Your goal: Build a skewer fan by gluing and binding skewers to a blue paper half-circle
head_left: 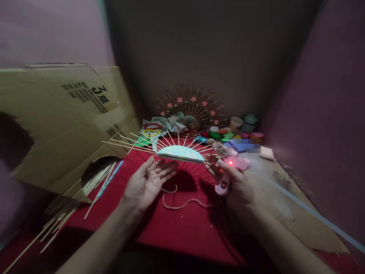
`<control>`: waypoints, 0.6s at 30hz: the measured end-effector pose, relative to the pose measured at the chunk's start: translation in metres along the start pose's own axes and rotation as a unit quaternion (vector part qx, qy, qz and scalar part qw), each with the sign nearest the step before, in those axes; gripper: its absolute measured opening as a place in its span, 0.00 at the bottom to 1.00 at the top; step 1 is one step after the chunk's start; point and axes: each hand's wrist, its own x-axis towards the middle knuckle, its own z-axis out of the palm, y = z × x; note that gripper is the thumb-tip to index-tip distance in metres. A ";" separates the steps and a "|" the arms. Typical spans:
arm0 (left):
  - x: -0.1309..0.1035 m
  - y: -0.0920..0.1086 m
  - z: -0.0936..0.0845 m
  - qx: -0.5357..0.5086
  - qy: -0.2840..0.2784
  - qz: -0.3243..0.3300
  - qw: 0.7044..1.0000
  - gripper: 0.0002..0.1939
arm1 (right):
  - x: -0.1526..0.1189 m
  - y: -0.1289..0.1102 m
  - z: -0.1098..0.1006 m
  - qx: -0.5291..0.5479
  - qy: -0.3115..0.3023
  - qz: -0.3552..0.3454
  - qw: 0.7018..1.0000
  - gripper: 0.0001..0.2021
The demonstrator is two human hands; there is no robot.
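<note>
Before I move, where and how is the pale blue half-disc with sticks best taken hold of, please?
I would pinch the pale blue half-disc at the middle of its straight edge, coming from the wearer's side: that edge faces the wearer bare, while thin sticks fan out from the curved far edge.

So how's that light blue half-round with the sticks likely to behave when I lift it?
The half-round is probably stiff, since it keeps a flat, straight-edged shape. The sticks look thin and jut out, so they may snap if knocked. Their leftward reach could make it tip.
</note>
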 end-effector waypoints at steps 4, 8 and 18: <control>-0.004 0.000 0.006 -0.087 -0.005 -0.040 0.995 0.17 | -0.001 0.001 -0.001 -0.023 0.001 -0.003 1.000 0.19; -0.004 -0.014 0.020 -0.066 0.003 -0.043 0.997 0.11 | -0.003 0.005 -0.001 -0.035 -0.017 -0.005 0.999 0.22; 0.025 -0.027 0.041 -0.037 -0.002 -0.028 0.999 0.06 | -0.017 -0.025 -0.003 -0.176 -0.120 0.036 0.976 0.15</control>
